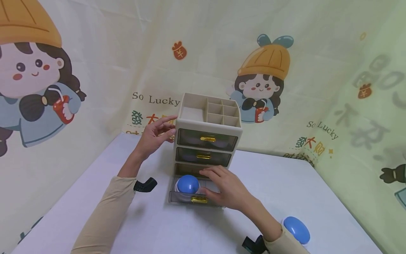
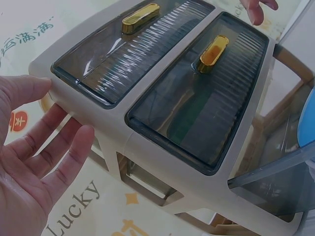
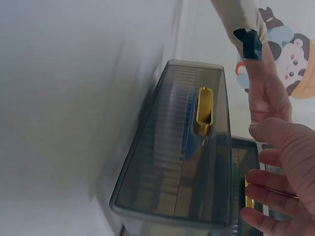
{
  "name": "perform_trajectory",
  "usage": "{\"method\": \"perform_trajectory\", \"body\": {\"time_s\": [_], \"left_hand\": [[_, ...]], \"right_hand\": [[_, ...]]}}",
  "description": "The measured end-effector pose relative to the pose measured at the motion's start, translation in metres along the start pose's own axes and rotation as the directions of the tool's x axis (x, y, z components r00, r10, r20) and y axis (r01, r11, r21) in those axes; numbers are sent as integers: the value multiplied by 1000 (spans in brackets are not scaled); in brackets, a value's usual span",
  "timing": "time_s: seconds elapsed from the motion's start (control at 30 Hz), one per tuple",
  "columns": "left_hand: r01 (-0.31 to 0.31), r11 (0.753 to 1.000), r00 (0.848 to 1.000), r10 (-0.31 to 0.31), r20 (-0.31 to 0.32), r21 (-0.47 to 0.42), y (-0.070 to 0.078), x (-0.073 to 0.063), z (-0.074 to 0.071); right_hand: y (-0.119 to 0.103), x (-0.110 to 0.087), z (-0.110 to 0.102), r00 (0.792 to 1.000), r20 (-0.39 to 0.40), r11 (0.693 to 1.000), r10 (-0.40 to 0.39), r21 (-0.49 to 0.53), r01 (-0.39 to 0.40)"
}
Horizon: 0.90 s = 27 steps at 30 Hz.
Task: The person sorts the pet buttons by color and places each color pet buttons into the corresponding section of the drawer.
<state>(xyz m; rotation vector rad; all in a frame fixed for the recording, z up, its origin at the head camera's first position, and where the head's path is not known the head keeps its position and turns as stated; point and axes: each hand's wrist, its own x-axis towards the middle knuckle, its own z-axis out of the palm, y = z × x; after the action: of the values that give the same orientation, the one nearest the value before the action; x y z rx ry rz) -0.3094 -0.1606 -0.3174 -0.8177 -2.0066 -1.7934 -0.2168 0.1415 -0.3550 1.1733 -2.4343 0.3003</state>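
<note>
A small beige drawer cabinet (image 1: 209, 126) with smoky see-through drawers and gold handles stands on the table. Its bottom drawer (image 1: 178, 198) is pulled out, and in the left part sits a blue dome-shaped object (image 1: 188, 183) on a pale base. My left hand (image 1: 154, 137) is at the cabinet's upper left side; the left wrist view shows its thumb and loosely bent fingers around the corner, fingertips right at the beige edge. Over the right part of the pulled-out drawer hovers my right hand (image 1: 227, 187), its fingers loosely spread and holding nothing.
A second blue dome (image 1: 297, 229) lies on the white table (image 1: 152, 225), beside my right forearm. The cabinet's top is an open tray (image 1: 195, 113) split into several compartments. Behind the table hangs a cream cloth (image 1: 209, 21) printed with cartoon figures.
</note>
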Motion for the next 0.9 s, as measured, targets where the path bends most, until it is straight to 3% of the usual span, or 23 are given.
{"method": "perform_trajectory", "body": {"time_s": [0.5,0.9], "left_hand": [[2,1000,1000,-2,-3,2,-1,0,0],[-2,1000,1000,2,2,-2,-2,1,0]], "right_hand": [[15,-29,-10,999,-48,998,21,-66,-24],[23,-47,-18,998,-55,968,-13,-251,-1]]}}
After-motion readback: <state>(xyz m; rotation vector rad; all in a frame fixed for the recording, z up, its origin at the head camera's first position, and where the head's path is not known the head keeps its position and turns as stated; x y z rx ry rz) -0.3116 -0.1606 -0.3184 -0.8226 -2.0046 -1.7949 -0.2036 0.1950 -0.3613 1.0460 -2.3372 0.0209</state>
